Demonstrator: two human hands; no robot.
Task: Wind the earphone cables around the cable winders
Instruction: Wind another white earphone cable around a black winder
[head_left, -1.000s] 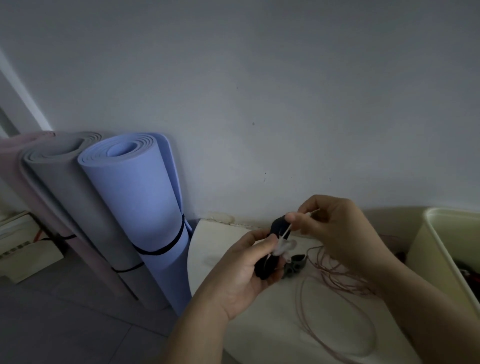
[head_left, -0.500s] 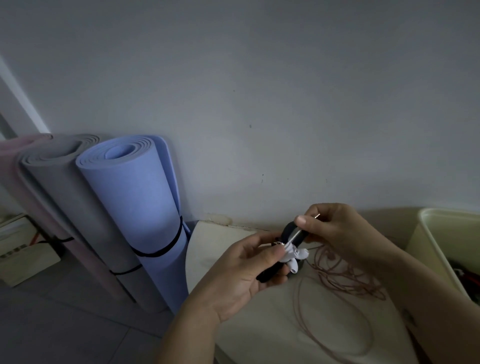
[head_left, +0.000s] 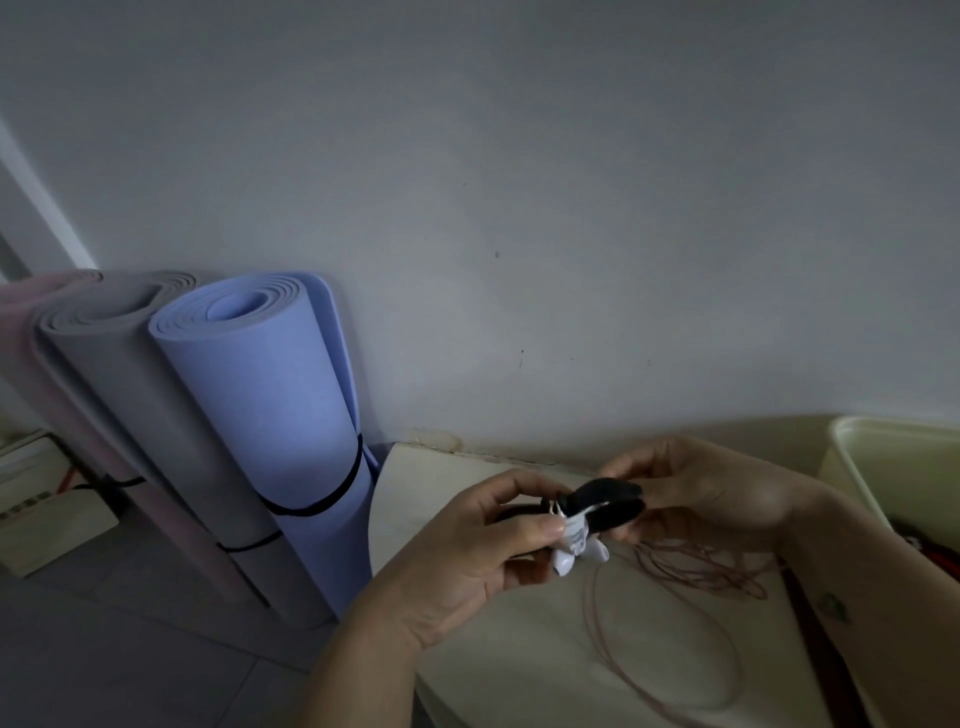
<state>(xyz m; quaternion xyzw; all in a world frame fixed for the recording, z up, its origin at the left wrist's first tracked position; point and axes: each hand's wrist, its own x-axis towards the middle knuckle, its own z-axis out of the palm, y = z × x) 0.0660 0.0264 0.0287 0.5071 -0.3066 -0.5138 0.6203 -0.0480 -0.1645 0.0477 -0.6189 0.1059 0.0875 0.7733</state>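
A black cable winder (head_left: 605, 501) is held above the cream table (head_left: 519, 649). White earphone cable is wrapped round its middle, and the two white earbuds (head_left: 576, 556) hang below it. My left hand (head_left: 478, 551) grips the winder's left end, thumb against the wrapped cable. My right hand (head_left: 696, 493) holds the winder's right end from behind. A loose pinkish-brown earphone cable (head_left: 691, 582) lies in loops on the table under my right hand.
A cream bin (head_left: 852, 467) with dark items inside stands at the right. A blue rolled mat (head_left: 280, 415) and a grey rolled mat (head_left: 135, 374) lean on the wall to the left of the table. A white wall is behind.
The winder has turned from upright to nearly level. My right hand has let go of the white cable end and now holds the winder's right end. The cable is fully wrapped.
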